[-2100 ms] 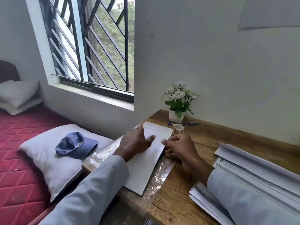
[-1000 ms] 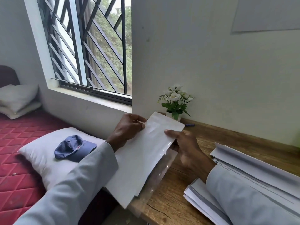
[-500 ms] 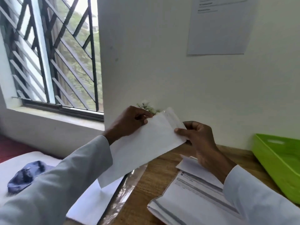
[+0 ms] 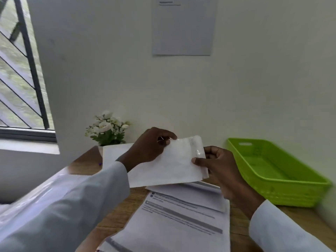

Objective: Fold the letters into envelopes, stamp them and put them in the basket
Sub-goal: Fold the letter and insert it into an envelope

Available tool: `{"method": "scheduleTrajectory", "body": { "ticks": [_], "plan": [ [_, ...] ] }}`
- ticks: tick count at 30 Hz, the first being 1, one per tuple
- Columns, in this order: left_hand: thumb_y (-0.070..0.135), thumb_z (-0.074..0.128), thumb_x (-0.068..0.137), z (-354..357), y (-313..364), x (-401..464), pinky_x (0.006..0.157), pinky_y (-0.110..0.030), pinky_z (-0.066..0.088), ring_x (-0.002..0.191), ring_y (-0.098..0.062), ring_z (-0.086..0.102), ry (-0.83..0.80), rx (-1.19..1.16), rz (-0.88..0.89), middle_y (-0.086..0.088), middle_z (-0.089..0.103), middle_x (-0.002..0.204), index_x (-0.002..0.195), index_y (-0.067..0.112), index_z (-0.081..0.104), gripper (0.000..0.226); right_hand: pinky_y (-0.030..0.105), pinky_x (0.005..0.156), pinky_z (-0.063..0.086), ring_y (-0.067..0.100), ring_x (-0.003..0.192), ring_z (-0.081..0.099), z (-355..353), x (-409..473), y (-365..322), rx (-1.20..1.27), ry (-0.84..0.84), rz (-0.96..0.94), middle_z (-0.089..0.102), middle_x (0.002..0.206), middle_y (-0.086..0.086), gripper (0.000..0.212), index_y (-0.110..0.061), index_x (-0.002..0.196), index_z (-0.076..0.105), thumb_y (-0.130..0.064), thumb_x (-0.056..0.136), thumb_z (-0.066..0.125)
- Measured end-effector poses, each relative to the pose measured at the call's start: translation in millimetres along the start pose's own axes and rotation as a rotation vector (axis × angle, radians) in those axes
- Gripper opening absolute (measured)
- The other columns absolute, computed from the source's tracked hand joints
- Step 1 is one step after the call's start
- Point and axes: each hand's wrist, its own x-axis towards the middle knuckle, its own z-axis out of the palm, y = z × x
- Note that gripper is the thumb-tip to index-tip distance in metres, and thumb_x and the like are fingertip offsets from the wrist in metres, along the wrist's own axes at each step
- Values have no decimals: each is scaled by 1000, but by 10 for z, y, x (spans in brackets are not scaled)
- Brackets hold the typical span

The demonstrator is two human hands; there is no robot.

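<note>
I hold a white envelope (image 4: 171, 164) in the air above the wooden desk (image 4: 85, 164), its open flap with a shiny adhesive strip at the right end. My left hand (image 4: 149, 146) pinches its top edge near the middle. My right hand (image 4: 216, 164) grips its right end, thumb on the front and fingers behind. Under the envelope lies a stack of printed letters (image 4: 174, 220). The green plastic basket (image 4: 283, 188) stands at the desk's right side against the wall, with nothing visible inside.
A small white pot of white flowers (image 4: 107, 130) stands at the back of the desk by the wall. More white envelopes (image 4: 114, 151) lie behind my left forearm. A barred window (image 4: 20, 79) is at the left, a paper sheet (image 4: 183, 26) on the wall.
Both hands lifted the envelope off the pile at the desk's left end and carried it rightward over the letters. My head turned right, bringing the green basket into view.
</note>
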Motion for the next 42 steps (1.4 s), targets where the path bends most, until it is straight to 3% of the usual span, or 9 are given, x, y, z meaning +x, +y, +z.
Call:
{"method": "scheduleTrajectory", "body": {
  "ticks": [5,8,11,15,18,29,33,37,42],
  "plan": [
    [2,57,94,107,10,88,74,-1,42,88,-6,63,-65,-62,48,-1,73,107,106,16,75,26,33,67,61,24,88,76,-148,37,16,60,-150,173,79,98,7,30,-13,107,74,-11,78,80],
    [0,57,94,159,-7,92,87,-14,48,101,-13,66,-105,-95,70,0,73,109,105,16,75,26,36,79,60,24,94,75,-134,23,45,62,-228,228,78,102,8,29,-11,109,74,-13,80,78],
    [14,64,93,167,-54,18,94,-30,49,106,-12,62,-84,-84,144,4,70,111,115,20,70,24,32,68,61,24,91,75,-107,23,11,138,-202,259,78,101,11,26,-8,108,74,-10,83,75],
    [77,57,74,142,-182,-236,119,-49,22,138,-10,32,-54,284,301,6,42,148,148,32,32,90,51,95,54,36,108,68,-169,75,-77,255,-178,286,72,114,21,33,0,118,68,-7,85,68],
    [96,45,60,167,-247,-396,119,-57,1,149,-19,11,-84,540,395,0,19,160,155,28,7,123,52,102,48,36,115,64,-199,74,-82,281,-243,313,69,121,20,35,-2,124,64,-8,90,62],
    [73,54,68,183,-394,-558,111,-71,17,131,-29,44,2,685,402,-9,44,144,152,10,21,110,50,92,55,33,110,68,-144,98,-40,199,-229,241,72,117,15,32,-6,120,68,-16,90,64],
    [68,60,69,137,-515,-565,112,-69,19,126,-27,48,6,635,361,-7,46,141,151,11,23,107,36,65,61,25,79,73,-191,145,-25,160,-108,132,77,96,12,33,-10,101,77,-37,86,66],
    [69,59,70,101,-627,-583,111,-69,20,125,-28,47,11,554,338,-7,45,139,150,13,23,104,29,61,58,17,67,70,-180,127,193,-219,-12,-11,77,75,3,19,-18,82,79,-25,92,65],
    [68,60,70,82,-702,-599,110,-69,22,127,-27,44,-32,513,343,-6,43,140,149,14,23,103,21,74,55,-3,83,68,-136,29,424,-762,-308,-272,75,95,-21,23,-42,102,71,-34,81,75]
  ]
}}
